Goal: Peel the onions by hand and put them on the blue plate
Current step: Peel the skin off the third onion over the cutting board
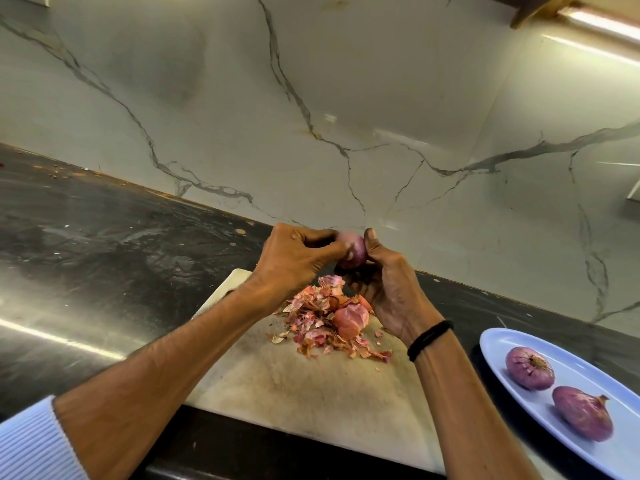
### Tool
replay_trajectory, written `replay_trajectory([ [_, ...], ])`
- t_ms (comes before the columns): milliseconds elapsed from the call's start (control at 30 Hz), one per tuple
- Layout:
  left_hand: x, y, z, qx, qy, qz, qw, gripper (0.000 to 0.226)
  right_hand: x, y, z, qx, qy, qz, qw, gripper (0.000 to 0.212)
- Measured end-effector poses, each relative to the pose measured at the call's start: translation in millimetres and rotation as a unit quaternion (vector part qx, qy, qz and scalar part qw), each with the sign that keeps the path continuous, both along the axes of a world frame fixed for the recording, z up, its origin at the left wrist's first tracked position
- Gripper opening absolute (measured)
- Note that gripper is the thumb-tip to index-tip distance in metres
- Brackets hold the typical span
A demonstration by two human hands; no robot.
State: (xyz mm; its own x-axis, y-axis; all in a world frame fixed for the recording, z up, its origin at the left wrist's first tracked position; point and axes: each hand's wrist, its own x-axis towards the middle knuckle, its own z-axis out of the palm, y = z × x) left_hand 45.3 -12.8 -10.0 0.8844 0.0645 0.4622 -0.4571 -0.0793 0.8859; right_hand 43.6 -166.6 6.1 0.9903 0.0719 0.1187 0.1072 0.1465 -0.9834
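Mid-peel, centre of frame: left hand [294, 258] and right hand [388, 285] are close together, both gripping one onion [351, 249] held up above the cutting board [311, 382], left fingers pinching at its skin. Another unpeeled onion [349, 320] sits in the pile of peels [322, 317] on the board, two peeled onions [530, 368] lie on the blue plate [498, 344] at lower right. Next probably strip the last skin, then carry it right to the plate
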Motion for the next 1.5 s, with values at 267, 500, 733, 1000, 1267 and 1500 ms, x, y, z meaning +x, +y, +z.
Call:
replay_trajectory([
  [267,5.7,2.8,-3.3,0.019,-0.015,0.026,0.999,0.015,0.3,1.2,0.0,-0.015,0.005,-0.003,1.0,0.05],
  [500,6.6,1.4,-3.2,-0.003,0.001,-0.01,1.0,0.022,1.0,-0.1,-2.1,-0.051,-0.007,0.032,0.998,0.063],
  [733,6.8,-2.3,-6.4,0.018,0.0,-0.018,1.0,0.02,6.4,2.8,-8.2,-0.112,-0.015,-0.008,0.994,0.047],
  [1000,6.4,-4.8,-8.3,0.017,0.02,-0.036,0.999,0.027,7.8,1.5,-7.6,-0.112,0.008,-0.053,0.992,0.048],
  [1267,3.4,-5.6,-1.9,0.042,-0.009,-0.097,0.994,0.034,1.0,0.0,-1.5,-0.085,0.038,-0.03,0.995,0.053],
  [1500,10.0,-1.9,-4.5,-0.014,0.007,-0.003,1.0,0.023,-2.7,2.9,0.1,-0.053,0.032,0.008,0.998,0.051],
])
